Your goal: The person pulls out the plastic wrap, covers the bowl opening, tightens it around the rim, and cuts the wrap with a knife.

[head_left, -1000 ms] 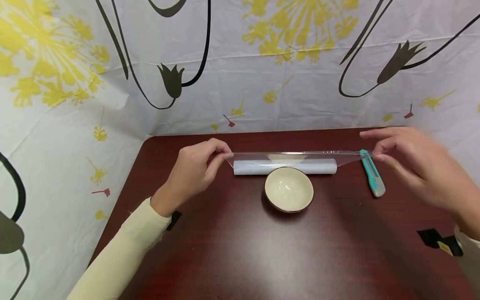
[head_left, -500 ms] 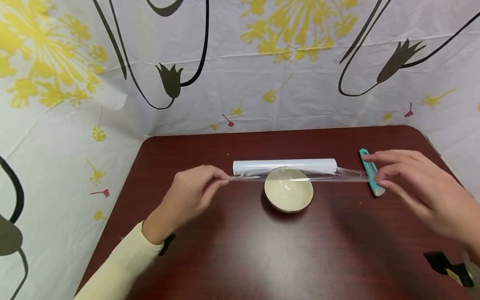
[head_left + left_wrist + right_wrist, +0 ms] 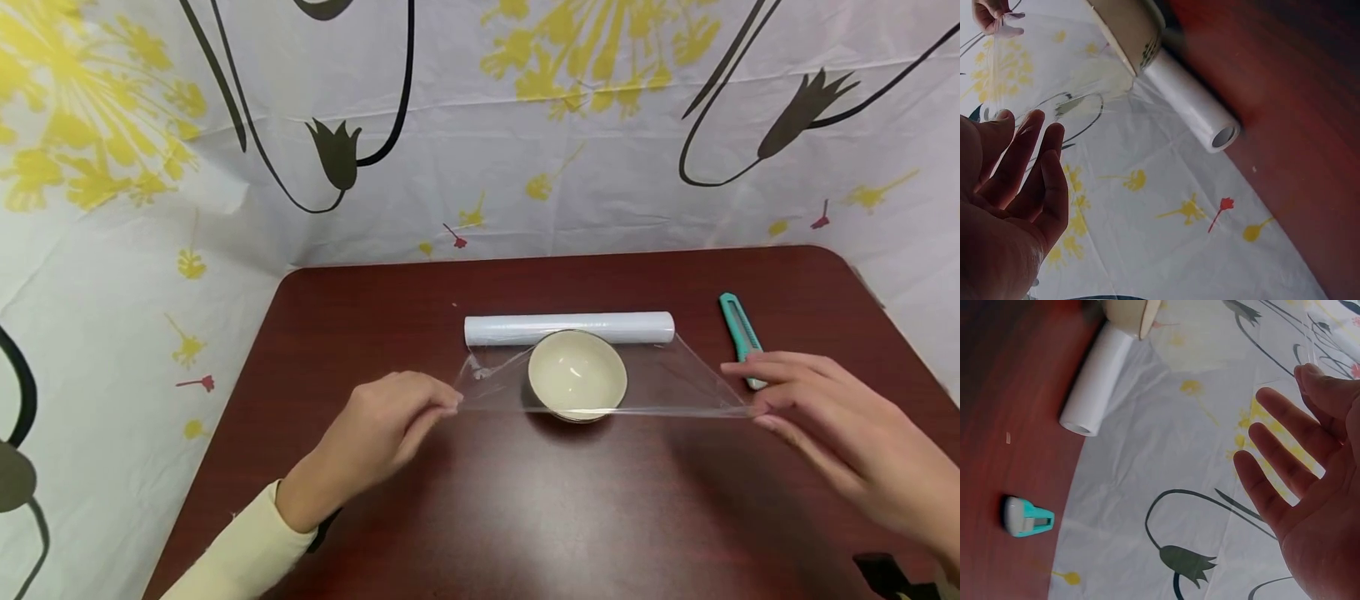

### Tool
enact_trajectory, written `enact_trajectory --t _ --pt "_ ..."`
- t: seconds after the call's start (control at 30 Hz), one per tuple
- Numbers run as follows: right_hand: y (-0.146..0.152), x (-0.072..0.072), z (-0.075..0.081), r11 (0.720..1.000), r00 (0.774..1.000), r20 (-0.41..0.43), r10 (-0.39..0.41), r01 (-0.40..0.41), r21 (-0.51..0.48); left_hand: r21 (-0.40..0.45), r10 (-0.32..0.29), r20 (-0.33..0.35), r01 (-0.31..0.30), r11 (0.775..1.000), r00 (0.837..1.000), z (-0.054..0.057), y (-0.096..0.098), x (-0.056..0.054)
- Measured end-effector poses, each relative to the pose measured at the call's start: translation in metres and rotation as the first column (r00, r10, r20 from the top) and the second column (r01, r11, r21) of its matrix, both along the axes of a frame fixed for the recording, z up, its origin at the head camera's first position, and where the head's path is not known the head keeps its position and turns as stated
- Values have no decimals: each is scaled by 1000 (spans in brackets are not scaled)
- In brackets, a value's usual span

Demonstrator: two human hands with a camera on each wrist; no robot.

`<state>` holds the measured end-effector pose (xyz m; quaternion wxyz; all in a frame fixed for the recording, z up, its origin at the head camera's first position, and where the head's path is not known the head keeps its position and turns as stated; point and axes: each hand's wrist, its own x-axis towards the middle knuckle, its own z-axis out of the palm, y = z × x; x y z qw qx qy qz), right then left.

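Observation:
A sheet of clear plastic wrap runs from its white roll toward the person, over a cream bowl. The left hand pinches the sheet's left corner between thumb and forefinger. At the opposite corner, the right hand pinches it the same way, its other fingers spread, as the right wrist view also shows. The sheet's front edge is stretched straight between the hands, across the bowl's near rim. In the left wrist view the bowl is seen from the side, beside the roll.
A teal utility knife lies on the dark red table, just beyond the right hand's fingers. White cloth with yellow and grey flowers hangs behind the table and along its sides.
Both hands have drawn the wrap toward the person, from behind the roll to the bowl's near rim, and more film has come off the roll. The bowl and knife stay put.

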<state>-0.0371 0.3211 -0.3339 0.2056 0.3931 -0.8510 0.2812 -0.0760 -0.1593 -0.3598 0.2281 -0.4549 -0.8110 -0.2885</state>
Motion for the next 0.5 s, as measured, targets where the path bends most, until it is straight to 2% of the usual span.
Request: enact_trajectory --t 0.1,0.27,0.5 --pt "-2 3 -6 1000 1000 -10 18 -18 -21 -23 -2 32 3 1000 999 -5 -2 4" --pt "-3 9 -14 1000 1000 1 6 -6 -11 -75 3 96 4 997 995 -10 -3 9" --pt "1 15 -26 999 999 38 -28 27 39 -115 -8 93 19 993 996 -14 -5 12"
